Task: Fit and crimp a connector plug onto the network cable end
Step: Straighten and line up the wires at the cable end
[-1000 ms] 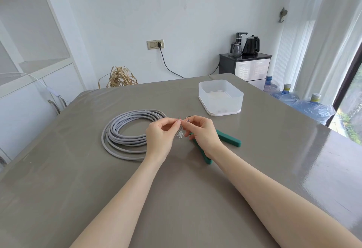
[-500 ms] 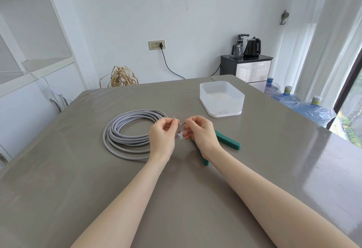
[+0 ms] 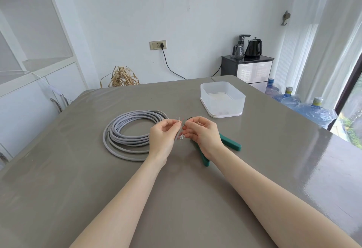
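one cable coil (image 3: 129, 130), three water bottles (image 3: 290, 98)

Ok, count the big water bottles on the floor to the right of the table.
3 show, in a row beyond the table's right edge: one nearest the dark cabinet, one in the middle, and one nearest the window. The table could hide more.

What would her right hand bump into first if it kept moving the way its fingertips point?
The right hand points leftward, so it would probably meet the left hand first, at the cable end pinched there. The fingertips look nearly touching already, though depth is unclear.
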{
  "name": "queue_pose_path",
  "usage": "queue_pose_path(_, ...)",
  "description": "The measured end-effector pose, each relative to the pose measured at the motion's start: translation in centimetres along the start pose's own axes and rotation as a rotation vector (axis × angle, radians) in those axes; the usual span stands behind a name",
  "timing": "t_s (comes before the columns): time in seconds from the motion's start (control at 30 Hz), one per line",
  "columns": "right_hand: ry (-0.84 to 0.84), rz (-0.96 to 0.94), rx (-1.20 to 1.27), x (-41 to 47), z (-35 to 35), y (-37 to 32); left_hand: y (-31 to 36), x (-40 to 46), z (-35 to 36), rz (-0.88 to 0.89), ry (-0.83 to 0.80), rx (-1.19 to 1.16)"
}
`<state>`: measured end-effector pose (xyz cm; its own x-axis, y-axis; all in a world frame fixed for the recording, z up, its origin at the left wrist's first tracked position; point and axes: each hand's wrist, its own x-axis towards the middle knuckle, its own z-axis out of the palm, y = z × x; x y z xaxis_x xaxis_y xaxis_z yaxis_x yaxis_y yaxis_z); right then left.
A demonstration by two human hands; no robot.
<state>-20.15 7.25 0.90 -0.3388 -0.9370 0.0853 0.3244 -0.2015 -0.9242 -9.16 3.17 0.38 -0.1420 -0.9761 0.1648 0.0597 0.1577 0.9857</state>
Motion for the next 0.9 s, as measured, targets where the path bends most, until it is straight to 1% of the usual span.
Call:
queue_pose_path(0.13, -0.008, -0.004, 0.023, -0.1, 0.0, -0.2, 0.1, -0.1, 0.0, 0.053, -0.051, 0.028)
queue_pose_path(0.3, -0.002, 0.037, 0.074, -0.2, 0.1, -0.2, 0.1, -0.1, 0.0, 0.068, 0.021, 0.02)
queue_pose_path(0.4, 0.024, 0.083, 0.107, -0.1, 0.2, -0.3, 0.2, -0.1, 0.0, 0.024, 0.09, -0.044)
queue_pose_path(0.47, 0.042, 0.132, 0.144, -0.1, 0.2, -0.3, 0.3, -0.1, 0.1, -0.025, 0.109, -0.102)
queue_pose_path(0.6, 0.098, 0.229, 0.281, 0.0, 0.4, -0.3, 0.6, -0.1, 0.2, -0.105, 0.091, -0.168)
queue_pose_path(0.67, 0.099, 0.249, 0.318, 0.0, 0.4, -0.2, 0.8, -0.1, 0.1, -0.141, 0.072, -0.24)
queue_pose_path(0.77, 0.057, 0.224, 0.262, -0.2, 0.5, -0.2, 1.0, -0.1, -0.1, -0.168, 0.039, -0.332)
queue_pose_path(0.9, 0.007, 0.112, 0.113, -0.7, 1.0, 0.2, 1.4, 0.0, -0.3, -0.179, 0.049, -0.376)
